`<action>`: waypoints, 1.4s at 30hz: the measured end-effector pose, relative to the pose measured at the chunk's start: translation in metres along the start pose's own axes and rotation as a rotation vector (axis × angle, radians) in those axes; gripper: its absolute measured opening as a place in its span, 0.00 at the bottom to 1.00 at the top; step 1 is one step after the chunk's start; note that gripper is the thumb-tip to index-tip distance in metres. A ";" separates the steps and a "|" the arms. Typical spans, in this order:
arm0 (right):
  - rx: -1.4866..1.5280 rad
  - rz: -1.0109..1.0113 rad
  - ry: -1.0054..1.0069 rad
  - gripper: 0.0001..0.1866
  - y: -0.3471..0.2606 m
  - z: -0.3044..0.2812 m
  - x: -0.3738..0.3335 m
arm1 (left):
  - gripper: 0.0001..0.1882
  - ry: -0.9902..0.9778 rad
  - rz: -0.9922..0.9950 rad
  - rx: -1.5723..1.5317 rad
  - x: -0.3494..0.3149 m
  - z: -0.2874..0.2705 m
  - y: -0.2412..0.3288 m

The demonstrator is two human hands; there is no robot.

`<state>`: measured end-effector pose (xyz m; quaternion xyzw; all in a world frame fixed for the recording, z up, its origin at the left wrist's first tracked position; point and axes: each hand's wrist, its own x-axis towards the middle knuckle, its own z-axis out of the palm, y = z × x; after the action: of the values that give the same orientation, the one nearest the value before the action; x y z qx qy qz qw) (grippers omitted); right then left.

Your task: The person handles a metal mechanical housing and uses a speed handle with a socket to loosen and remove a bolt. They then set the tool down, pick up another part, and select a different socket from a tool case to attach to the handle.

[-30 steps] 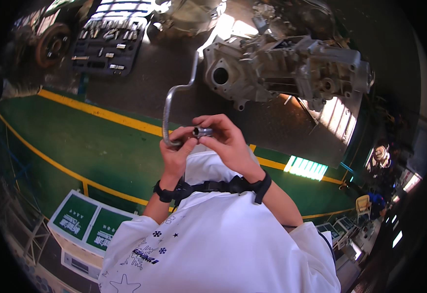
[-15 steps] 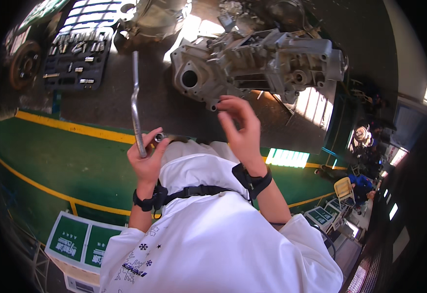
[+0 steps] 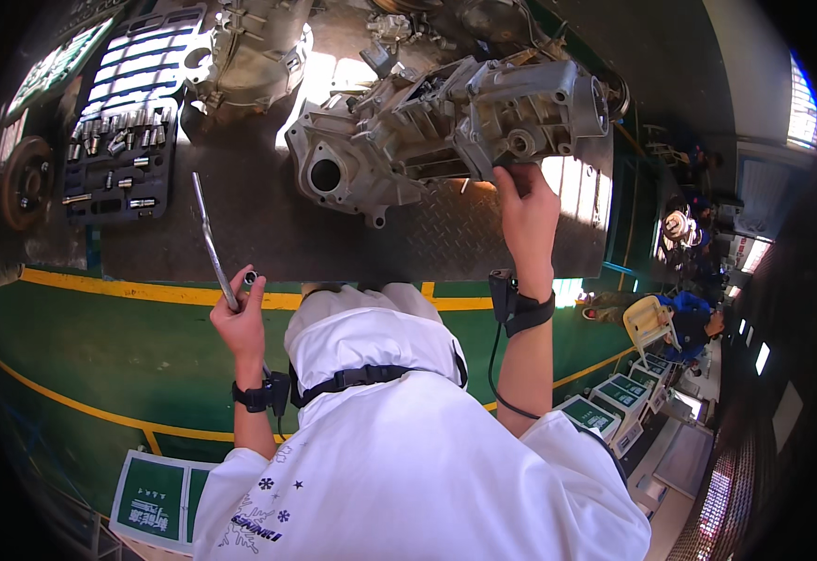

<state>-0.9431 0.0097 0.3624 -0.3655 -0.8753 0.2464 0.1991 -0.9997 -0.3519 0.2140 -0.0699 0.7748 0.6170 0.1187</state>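
My left hand (image 3: pixel 240 318) is closed around a long bent metal bar (image 3: pixel 207 224), which slants up and away over the table's near edge. A small steel socket (image 3: pixel 251 278) shows between its thumb and forefinger; whether it joins the bar I cannot tell. My right hand (image 3: pixel 530 215) reaches to the near right side of a large grey metal housing (image 3: pixel 408 140). Its thumb and fingers come together there, with the fingertips shaded and partly hidden, so what they grip is unclear. The housing lies on the dark metal table (image 3: pixel 333 238), its round bore facing me.
A socket set tray (image 3: pixel 100 192) and a rusty disc (image 3: pixel 27 182) are at the left. Another metal casting (image 3: pixel 249 61) stands behind. White-and-green boxes (image 3: pixel 151 496) sit on the floor lower left. At the right, a person in blue (image 3: pixel 689 318) is beside a chair (image 3: pixel 649 321).
My right hand has moved right along the housing, from its lower lug to its right part. The left hand, still holding bar and socket, sits farther left and lower. The whole view has turned.
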 end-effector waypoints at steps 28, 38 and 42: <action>0.117 -0.172 -0.082 0.07 0.003 -0.026 -0.001 | 0.13 -0.132 0.023 0.008 0.017 0.023 0.001; 0.281 -0.085 0.036 0.09 0.013 -0.020 -0.005 | 0.12 -0.150 0.082 -0.011 0.014 0.035 0.006; -0.060 -0.074 0.030 0.11 0.014 -0.019 -0.004 | 0.12 -0.180 0.064 0.006 0.012 0.038 0.012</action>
<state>-0.9231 0.0208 0.3692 -0.3422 -0.8922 0.2068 0.2102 -1.0110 -0.3120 0.2136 0.0111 0.7647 0.6219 0.1681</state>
